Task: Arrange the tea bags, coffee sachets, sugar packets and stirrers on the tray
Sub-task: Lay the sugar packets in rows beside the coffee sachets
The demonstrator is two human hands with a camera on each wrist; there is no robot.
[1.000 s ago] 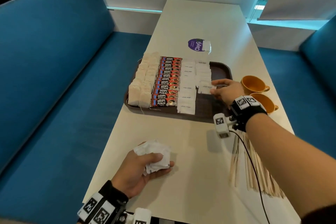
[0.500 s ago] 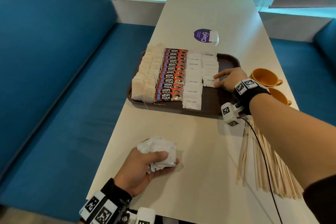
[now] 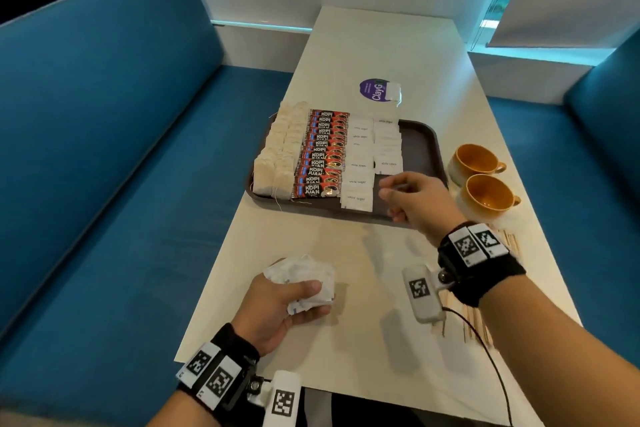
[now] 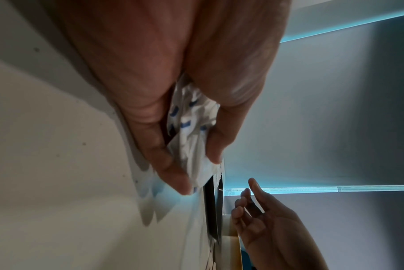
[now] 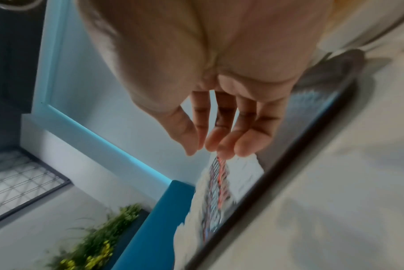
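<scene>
While the left hand (image 3: 277,302) clutches a crumpled bunch of white sugar packets (image 3: 304,279), hiding most, the empty right hand (image 3: 420,204) hovers loose-fingered over the dark brown plastic tray (image 3: 420,152), covering its near corner.

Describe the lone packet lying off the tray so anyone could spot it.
Start at the brown tray mid-table. Just beyond its far edge sits a round purple sticker. The white packet overlaps that sticker's right side, the only packet lying beyond the tray.
</scene>
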